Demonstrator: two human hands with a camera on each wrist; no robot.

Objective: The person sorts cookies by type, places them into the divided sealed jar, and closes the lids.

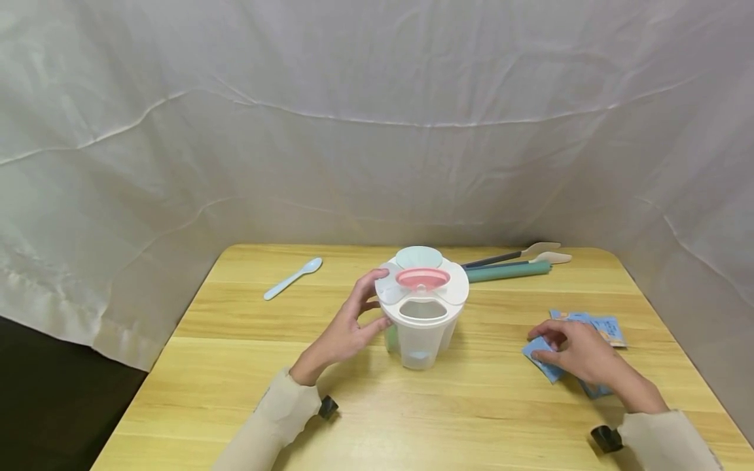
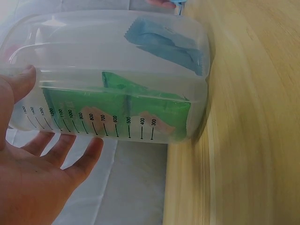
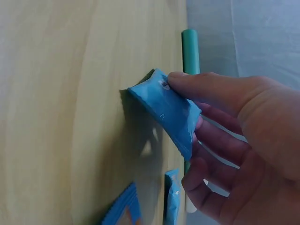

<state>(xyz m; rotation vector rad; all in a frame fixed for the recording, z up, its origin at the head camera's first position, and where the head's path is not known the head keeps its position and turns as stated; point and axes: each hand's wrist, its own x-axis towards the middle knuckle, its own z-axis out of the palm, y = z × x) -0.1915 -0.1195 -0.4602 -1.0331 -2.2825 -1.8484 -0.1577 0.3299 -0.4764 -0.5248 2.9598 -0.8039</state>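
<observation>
A clear container with a white lid [image 1: 458, 281] stands upright on the table, its front lid opening uncovered. My left hand [image 1: 351, 330] holds it from the left, thumb and fingers round its side. Through the wall in the left wrist view show green packets [image 2: 159, 110] and a blue packet [image 2: 164, 44]. My right hand [image 1: 580, 350] pinches a blue packet [image 3: 166, 105] between thumb and fingers, just above the table. More blue packets [image 1: 609, 328] lie beside and under that hand.
A pale blue spoon [image 1: 292, 279] lies at the back left. Behind the container to the right are a green roll [image 1: 509, 271] and two dark-handled utensils [image 1: 501, 258] with pale ends. A pale curtain [image 1: 365, 163] hangs behind the wooden table [image 1: 224, 392].
</observation>
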